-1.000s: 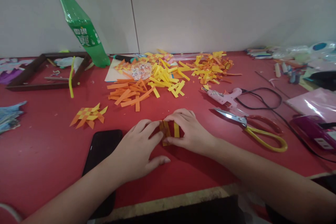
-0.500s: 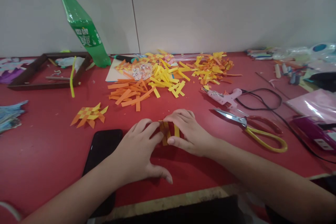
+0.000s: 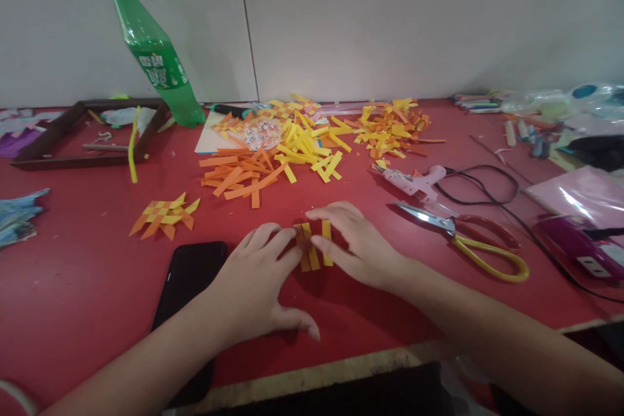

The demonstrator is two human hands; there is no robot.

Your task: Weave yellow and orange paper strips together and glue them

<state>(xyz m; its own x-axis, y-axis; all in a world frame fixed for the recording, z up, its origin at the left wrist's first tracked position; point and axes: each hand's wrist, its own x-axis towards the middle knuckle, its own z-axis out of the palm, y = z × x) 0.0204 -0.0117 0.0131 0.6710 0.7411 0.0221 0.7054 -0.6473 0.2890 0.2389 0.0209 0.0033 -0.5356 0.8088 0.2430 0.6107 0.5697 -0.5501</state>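
Note:
Three short yellow paper strips [image 3: 311, 248] lie side by side on the red table, two close together and one a little apart on the right. My left hand [image 3: 263, 279] rests at their left, its fingertips on the leftmost strip and its thumb stretched out over the table. Over the strips, my right hand [image 3: 358, 244] has its thumb and fingers apart, with nothing visible between them. A woven orange and yellow paper piece [image 3: 166, 214] lies to the left, beyond a black phone [image 3: 195, 273] that is partly under my left forearm.
Orange strips [image 3: 238, 172] and yellow strips [image 3: 307, 143] are heaped behind my hands. Scissors [image 3: 458, 234] and a pink glue gun [image 3: 414, 182] with its black cord lie to the right. A green bottle [image 3: 160, 65] stands at the back left by a brown frame [image 3: 58, 161].
My right hand has opened and lifted slightly off the strips, so the right strip shows more fully. My left hand has stayed nearly still.

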